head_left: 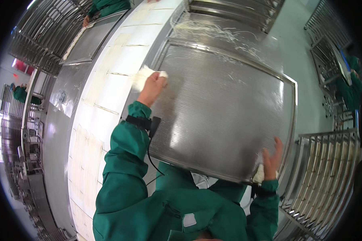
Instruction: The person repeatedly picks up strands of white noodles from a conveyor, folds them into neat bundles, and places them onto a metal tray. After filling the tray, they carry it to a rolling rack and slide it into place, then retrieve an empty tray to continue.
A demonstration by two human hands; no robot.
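A metal tray (221, 108) with a ridged bottom and raised rim lies in front of me. Over its left edge, beside the white conveyor belt, my left hand (152, 89) is closed on a pale bundle of noodles (140, 78). Down at the tray's near right corner is my right hand (272, 158), with thumb and forefinger stretched apart. Against its palm side sits a small whitish clump (259, 174); whether the lower fingers touch or hold it is hidden.
Flat noodle portions (88, 150) lie along the white belt (96, 114). Loose strands (213, 29) litter the metal surface beyond the tray. A rack (317, 176) stands at the right. Across the belt, a co-worker in green (108, 7) reaches over another tray (90, 42).
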